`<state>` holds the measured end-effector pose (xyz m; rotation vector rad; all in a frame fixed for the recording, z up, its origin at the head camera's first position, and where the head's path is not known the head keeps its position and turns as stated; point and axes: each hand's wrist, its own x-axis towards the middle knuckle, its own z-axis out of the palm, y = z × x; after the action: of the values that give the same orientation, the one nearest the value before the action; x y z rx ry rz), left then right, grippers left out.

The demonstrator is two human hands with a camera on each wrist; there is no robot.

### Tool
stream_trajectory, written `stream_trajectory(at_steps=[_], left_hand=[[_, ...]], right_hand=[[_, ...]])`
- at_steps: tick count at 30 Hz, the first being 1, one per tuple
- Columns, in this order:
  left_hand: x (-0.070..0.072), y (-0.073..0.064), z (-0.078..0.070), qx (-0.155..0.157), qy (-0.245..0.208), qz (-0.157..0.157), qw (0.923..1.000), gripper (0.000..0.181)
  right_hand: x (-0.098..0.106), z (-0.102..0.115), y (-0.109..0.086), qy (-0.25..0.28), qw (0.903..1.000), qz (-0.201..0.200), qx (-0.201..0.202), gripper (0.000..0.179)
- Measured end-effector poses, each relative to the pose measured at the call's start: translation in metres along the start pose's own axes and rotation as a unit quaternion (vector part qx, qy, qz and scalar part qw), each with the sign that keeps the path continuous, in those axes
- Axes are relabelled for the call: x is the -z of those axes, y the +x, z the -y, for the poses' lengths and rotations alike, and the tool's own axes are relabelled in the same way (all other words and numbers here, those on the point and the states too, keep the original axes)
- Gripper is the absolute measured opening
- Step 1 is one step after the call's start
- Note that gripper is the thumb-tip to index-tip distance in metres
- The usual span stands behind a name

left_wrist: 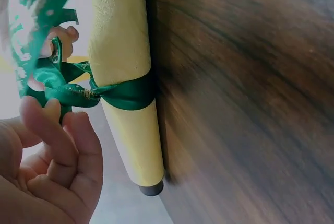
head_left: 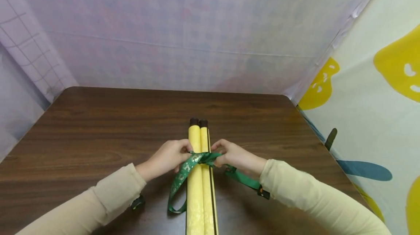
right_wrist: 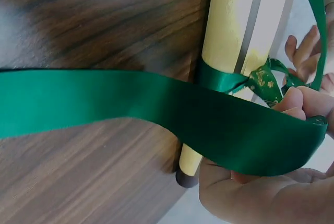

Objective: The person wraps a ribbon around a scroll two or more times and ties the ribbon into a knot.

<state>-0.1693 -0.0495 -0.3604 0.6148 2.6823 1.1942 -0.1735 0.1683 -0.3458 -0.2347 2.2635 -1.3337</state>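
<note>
Two yellow rolls (head_left: 195, 205) with dark end caps lie side by side on the table, like a scroll wound from both ends. A green ribbon (head_left: 179, 181) with a gold pattern wraps both and is crossed over on top. On the left of the rolls my left hand (head_left: 167, 155) pinches the ribbon near the crossing. From the right, my right hand (head_left: 237, 157) holds the other length between thumb and fingers. In the right wrist view, a broad plain ribbon tail (right_wrist: 120, 96) runs out past the right fingers. A ribbon loop (left_wrist: 39, 25) rises above the left fingertips.
The brown wood-grain table (head_left: 108, 118) extends around the rolls. A small dark object (head_left: 137, 202) lies beside the left sleeve, and a black-and-orange piece (head_left: 263, 192) shows by the right cuff. Patterned cloth (head_left: 197, 38) hangs behind the table.
</note>
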Motion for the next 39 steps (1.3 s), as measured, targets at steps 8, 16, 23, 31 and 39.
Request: stream_trajectory(at_steps=[8,16,23,31,39], left_hand=[[0.006,-0.002,0.005,0.025,0.020,0.001,0.9995,0.004],[0.011,-0.005,0.010,0.009,0.038,0.004,0.9992,0.009],[0.007,-0.005,0.011,0.027,0.005,0.001,0.9996,0.006],[0.002,0.002,0.007,0.055,-0.031,0.015,0.9979,0.019],[0.004,0.000,0.009,0.056,0.012,-0.011,0.9983,0.021]], right_hand=[[0.007,-0.001,-0.002,0.027,0.9995,0.004,-0.013,0.047],[0.014,-0.007,0.001,-0.072,0.9973,-0.012,0.013,0.023],[0.011,-0.014,0.004,-0.071,0.9967,-0.028,0.029,0.015],[-0.001,-0.017,0.004,0.004,0.9997,-0.020,0.016,0.018],[0.001,-0.019,0.002,-0.014,0.9965,-0.081,-0.014,0.021]])
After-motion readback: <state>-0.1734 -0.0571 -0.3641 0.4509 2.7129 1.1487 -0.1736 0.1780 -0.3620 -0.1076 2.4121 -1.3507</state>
